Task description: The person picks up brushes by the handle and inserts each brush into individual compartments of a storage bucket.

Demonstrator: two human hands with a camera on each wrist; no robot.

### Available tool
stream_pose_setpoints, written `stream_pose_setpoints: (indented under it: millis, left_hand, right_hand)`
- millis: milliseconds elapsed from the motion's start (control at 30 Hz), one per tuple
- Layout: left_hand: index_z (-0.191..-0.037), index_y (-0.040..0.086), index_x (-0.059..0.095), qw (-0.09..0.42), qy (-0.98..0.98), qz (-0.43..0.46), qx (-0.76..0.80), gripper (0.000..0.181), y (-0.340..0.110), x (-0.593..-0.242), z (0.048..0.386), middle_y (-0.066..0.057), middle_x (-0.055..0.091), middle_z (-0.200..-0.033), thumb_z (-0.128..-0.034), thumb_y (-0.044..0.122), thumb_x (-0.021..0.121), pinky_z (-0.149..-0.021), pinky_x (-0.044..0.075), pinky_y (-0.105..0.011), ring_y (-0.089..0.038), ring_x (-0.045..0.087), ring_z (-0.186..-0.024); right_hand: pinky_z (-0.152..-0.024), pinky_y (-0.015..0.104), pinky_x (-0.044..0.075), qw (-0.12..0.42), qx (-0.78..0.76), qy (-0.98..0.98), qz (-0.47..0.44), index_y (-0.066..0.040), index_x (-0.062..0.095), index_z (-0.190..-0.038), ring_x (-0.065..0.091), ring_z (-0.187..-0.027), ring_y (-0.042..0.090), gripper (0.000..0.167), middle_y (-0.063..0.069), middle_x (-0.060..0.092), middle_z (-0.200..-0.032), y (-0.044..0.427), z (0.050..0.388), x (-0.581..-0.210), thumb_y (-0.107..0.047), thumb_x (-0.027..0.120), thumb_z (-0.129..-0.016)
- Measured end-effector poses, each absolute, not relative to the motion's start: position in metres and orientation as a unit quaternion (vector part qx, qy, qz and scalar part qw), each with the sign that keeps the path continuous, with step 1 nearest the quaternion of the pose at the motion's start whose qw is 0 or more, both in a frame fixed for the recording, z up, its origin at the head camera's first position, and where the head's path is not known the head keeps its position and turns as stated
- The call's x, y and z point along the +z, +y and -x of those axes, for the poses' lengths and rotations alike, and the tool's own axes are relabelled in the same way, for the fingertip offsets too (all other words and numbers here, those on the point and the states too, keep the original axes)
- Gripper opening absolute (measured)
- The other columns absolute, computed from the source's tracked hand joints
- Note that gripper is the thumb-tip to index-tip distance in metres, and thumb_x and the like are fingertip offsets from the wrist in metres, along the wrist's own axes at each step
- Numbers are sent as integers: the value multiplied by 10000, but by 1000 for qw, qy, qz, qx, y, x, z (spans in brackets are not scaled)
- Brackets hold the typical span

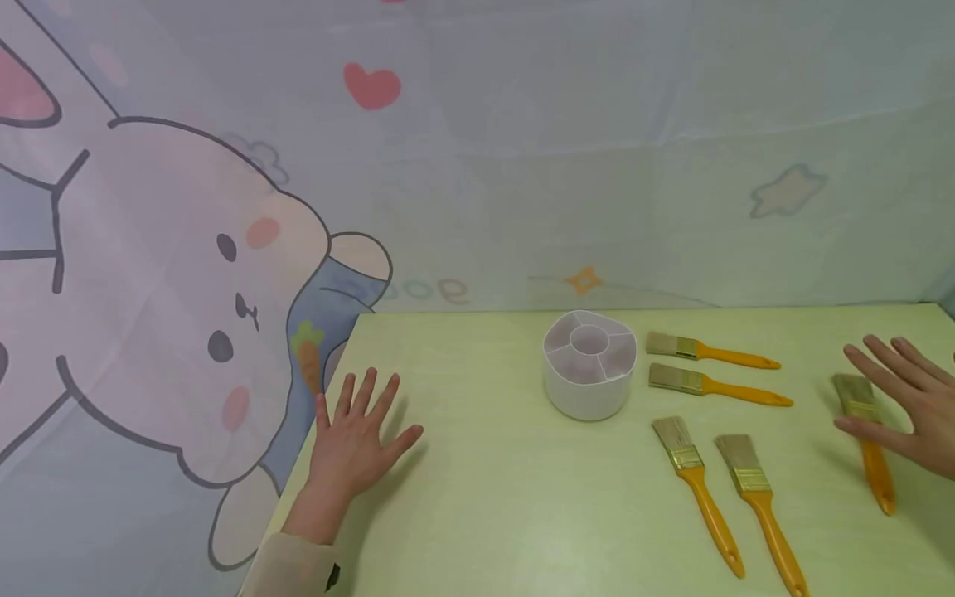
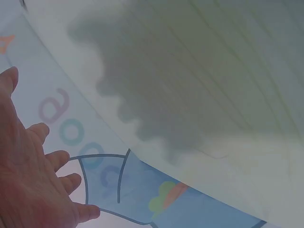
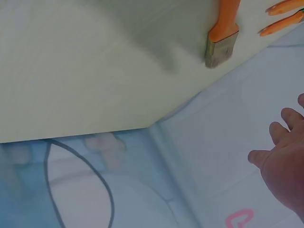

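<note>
My left hand (image 1: 354,452) hovers with spread fingers over the table's left side and holds nothing. At the right edge of the head view my right hand (image 1: 921,414), fingers also spread, is above a paintbrush (image 1: 876,473) with an orange handle, partly covering it. Two more paintbrushes lie slanted near the front, one (image 1: 701,497) beside the other (image 1: 764,514). Farther back, an upper brush (image 1: 716,352) and a lower brush (image 1: 719,387) lie sideways, bristles to the left. Left of these stands a white round divided organizer (image 1: 589,385) with a central ring.
The pale yellow-green table (image 1: 485,497) ends at a back edge against a hanging cloth (image 1: 522,166) printed with a rabbit, hearts and stars. The same cloth drops past the table's left edge.
</note>
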State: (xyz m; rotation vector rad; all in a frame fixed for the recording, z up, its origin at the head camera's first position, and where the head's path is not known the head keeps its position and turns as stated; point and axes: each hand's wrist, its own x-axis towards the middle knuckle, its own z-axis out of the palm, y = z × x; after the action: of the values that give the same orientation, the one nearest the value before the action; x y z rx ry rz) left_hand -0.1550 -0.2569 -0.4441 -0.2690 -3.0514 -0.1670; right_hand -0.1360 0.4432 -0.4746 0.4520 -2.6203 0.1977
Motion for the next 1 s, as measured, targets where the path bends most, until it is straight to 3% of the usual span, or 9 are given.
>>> stream_pose_setpoints:
  millis: [133,267,467,733,1000]
  left_hand:
    - [-1704,248,312,34,-994,90,-55,883,-254,-445,155,-146,206,-1771,-998,714,563,-1255,3,-784,-431,76,-1641]
    - [-1700,245,326,40,-993,101,-53,878,-249,-445,156,-149,233,-1764,-995,706,573,-1257,44,-783,-433,104,-1637]
    - [-1703,244,318,42,-991,117,-56,879,-240,-443,158,-135,225,-1768,-997,700,576,-1258,81,-778,-423,125,-1637]
    - [-1717,255,265,26,-988,133,-68,907,-220,-437,163,-83,172,-1785,-995,716,561,-1287,41,-732,-383,110,-1647]
    - [-1728,265,213,15,-985,154,-73,931,-197,-430,168,-85,158,-1791,-992,738,533,-1299,29,-710,-360,90,-1653]
  right_hand:
    - [-1289,695,-78,184,35,-970,-157,-306,45,-1734,-108,-1641,202,1058,55,5,-1790,437,142,-465,-826,520,-945]
    - [-1286,693,-81,151,20,-975,-163,-279,23,-1735,-114,-1642,232,1141,141,46,-1785,432,150,-458,-632,745,-924]
    - [-1296,667,-78,115,11,-977,-181,-220,48,-1739,-8,-1646,361,1131,266,229,-1725,425,163,-448,-540,777,-936]
    - [-1303,675,-9,89,25,-972,-218,-153,134,-1734,203,-1607,444,1046,277,320,-1693,412,180,-440,-479,767,-968]
    - [-1308,675,82,74,42,-971,-222,-92,309,-1691,359,-1528,482,988,279,419,-1637,396,191,-434,-466,814,-929]
